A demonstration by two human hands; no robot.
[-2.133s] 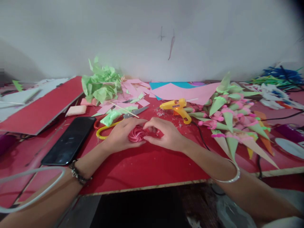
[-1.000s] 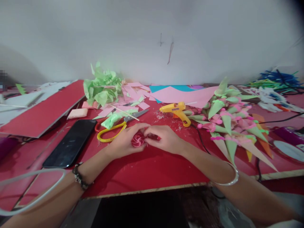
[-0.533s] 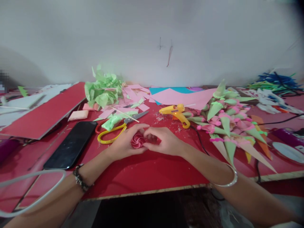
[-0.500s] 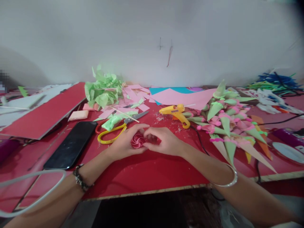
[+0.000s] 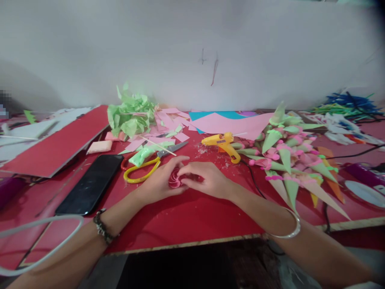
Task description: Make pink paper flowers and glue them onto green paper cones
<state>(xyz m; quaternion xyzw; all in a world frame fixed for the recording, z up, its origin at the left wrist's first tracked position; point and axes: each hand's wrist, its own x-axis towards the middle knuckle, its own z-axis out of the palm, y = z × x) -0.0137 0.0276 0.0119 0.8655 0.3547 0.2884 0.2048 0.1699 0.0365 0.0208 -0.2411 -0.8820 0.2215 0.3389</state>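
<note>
A small pink swirled flower (image 5: 174,179), its petals curling round the centre, sits in my left hand (image 5: 158,182). The fingers and thumb of that hand curve round its sides. My right hand (image 5: 209,180) is bent in from the right, thumb and fingertips closed at the flower's right edge and covering part of it. Yellow-handled scissors (image 5: 141,173) lie just beyond my left hand, blades pointing away to the right. Past my right hand, a yellow hot glue gun (image 5: 221,141) rests on the red table (image 5: 186,224).
A black phone (image 5: 92,184) lies at the left, near a red board (image 5: 60,140). Crumpled green paper (image 5: 132,114) and pink scraps (image 5: 171,118) are at the back. Several green and pink paper cones (image 5: 288,160) are heaped on the right, beside the glue gun's cord (image 5: 255,180).
My right fingertips have moved left onto the flower, closing the gap that showed between finger and thumb. The left hand keeps its hold; the flower looks slightly turned.
</note>
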